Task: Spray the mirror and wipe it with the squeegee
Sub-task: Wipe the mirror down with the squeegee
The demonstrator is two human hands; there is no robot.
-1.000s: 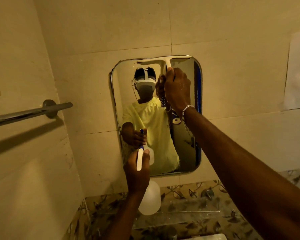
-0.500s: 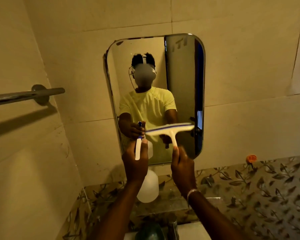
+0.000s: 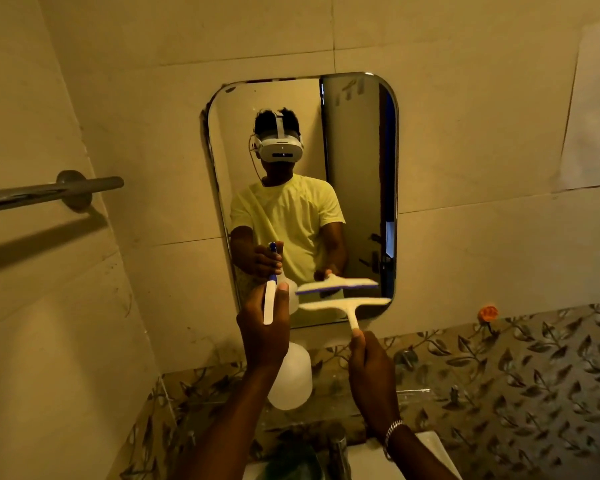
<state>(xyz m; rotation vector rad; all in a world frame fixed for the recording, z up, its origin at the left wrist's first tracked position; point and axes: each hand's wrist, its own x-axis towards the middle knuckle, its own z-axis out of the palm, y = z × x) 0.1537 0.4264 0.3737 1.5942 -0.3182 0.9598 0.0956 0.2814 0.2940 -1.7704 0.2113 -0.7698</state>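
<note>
A rounded rectangular mirror (image 3: 357,161) hangs on the tiled wall ahead. My left hand (image 3: 262,334) grips a white spray bottle (image 3: 291,379) by its trigger head, nozzle pointed at the mirror's lower left. My right hand (image 3: 369,362) holds the handle of a white squeegee (image 3: 347,304); its blade lies level in front of the mirror's bottom edge, slightly blurred. Whether the blade touches the glass I cannot tell. The mirror reflects the person, bottle and squeegee.
A metal towel bar (image 3: 49,190) sticks out from the left wall. Leaf-patterned tiles (image 3: 534,375) run below the mirror, with an orange hook (image 3: 487,313) at right. A tap (image 3: 338,448) and white basin edge (image 3: 426,445) sit at the bottom. A paper sheet (image 3: 593,116) hangs at upper right.
My right hand has drawn the squeegee from the mirror's top edge down to its bottom edge. The left hand with the spray bottle has stayed roughly in place.
</note>
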